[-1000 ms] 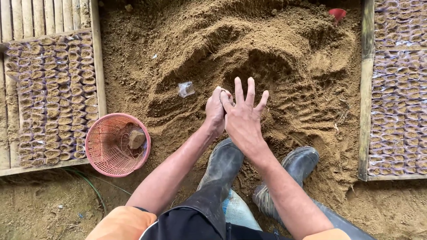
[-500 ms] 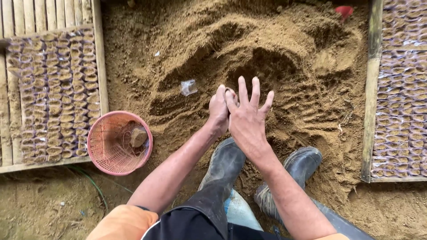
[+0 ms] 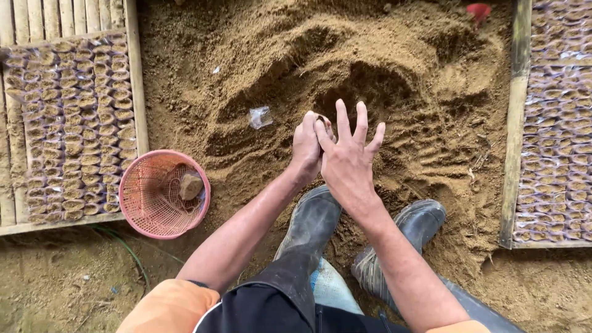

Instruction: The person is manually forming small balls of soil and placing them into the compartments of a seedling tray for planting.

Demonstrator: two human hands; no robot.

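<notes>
My left hand point(image 3: 306, 147) is closed in a fist around a small bag of soil point(image 3: 320, 119); only its dark top shows above my fingers. My right hand point(image 3: 348, 161) presses its thumb side against that fist, with the fingers spread and pointing up. Both hands hover over a hollow scooped in the big mound of brown soil point(image 3: 370, 68). A small empty clear plastic bag point(image 3: 261, 116) lies on the soil just left of my left hand.
A pink mesh basket point(image 3: 143, 203) holding a lump of earth point(image 3: 190, 185) sits at my lower left. Wooden-framed beds of several filled seedling bags lie on the left point(image 3: 74, 129) and right point(image 3: 558, 129). My dark rubber boots point(image 3: 311, 225) stand below my hands. A red object point(image 3: 478, 10) lies at top right.
My hands stay pressed together at the same spot over the soil. The right fingers have shifted only slightly.
</notes>
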